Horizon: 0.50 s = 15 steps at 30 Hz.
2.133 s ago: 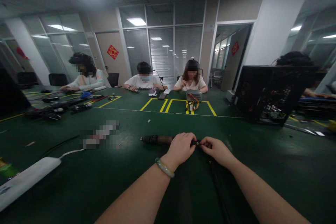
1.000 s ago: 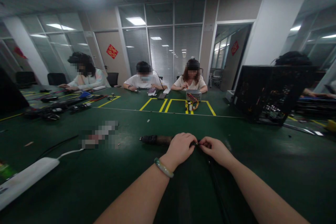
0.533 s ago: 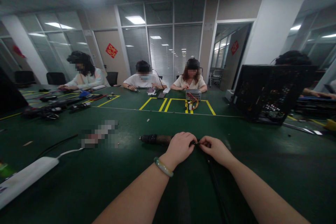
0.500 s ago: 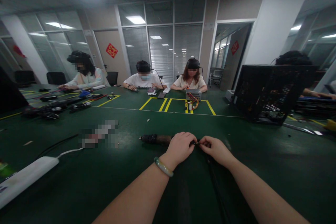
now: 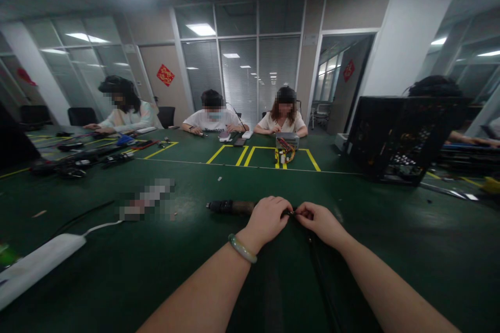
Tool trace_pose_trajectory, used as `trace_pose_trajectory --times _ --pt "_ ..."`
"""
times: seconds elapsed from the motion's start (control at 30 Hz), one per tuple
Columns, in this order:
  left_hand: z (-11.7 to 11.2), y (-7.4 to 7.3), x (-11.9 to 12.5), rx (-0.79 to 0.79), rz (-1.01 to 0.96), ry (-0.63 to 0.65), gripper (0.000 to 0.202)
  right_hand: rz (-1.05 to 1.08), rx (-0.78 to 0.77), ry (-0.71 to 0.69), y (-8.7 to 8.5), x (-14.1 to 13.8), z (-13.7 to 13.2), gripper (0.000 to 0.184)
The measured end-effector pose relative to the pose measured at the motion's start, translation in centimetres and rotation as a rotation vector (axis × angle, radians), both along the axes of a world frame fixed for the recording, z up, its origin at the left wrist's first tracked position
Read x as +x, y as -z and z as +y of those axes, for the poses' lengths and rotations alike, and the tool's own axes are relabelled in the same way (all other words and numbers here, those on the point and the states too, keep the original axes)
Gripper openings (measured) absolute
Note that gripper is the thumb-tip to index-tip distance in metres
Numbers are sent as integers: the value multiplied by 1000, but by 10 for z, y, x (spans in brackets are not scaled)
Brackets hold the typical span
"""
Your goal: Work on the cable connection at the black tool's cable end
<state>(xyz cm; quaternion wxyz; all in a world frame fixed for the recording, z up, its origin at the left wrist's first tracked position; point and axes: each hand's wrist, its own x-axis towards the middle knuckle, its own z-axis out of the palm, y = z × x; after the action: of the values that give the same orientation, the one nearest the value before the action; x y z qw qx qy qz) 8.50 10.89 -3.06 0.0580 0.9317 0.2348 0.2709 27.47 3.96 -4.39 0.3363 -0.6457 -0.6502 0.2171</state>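
An inline electric screwdriver (image 5: pixel 240 207), with a dark ribbed nose and a brownish body, lies sideways on the green table with its tip to the left. Wrapped over its right end is my left hand (image 5: pixel 269 218), closed, a green bangle on the wrist. My right hand (image 5: pixel 317 220) is closed in a pinch just to the right, its fingertips at a small dark piece at the tool's end; what exactly they hold is too small to make out. Below my right hand, a long black cable or rod (image 5: pixel 320 270) runs toward me along the tabletop.
A white power strip (image 5: pixel 42 268) with a cord lies at left. A black computer case (image 5: pixel 402 138) stands at right. Across the table, people sit by a metal power supply unit (image 5: pixel 288 140) with coloured wires. Dark cables (image 5: pixel 78 158) are heaped at far left.
Both hands and the screwdriver stay in nearly the same place. The whole view has shifted very slightly.
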Motion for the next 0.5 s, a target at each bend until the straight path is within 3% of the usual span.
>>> trace_pose_trajectory --times 0.5 --pt "-2 -4 -2 7 46 7 17 -10 -14 1 -3 -2 -2 19"
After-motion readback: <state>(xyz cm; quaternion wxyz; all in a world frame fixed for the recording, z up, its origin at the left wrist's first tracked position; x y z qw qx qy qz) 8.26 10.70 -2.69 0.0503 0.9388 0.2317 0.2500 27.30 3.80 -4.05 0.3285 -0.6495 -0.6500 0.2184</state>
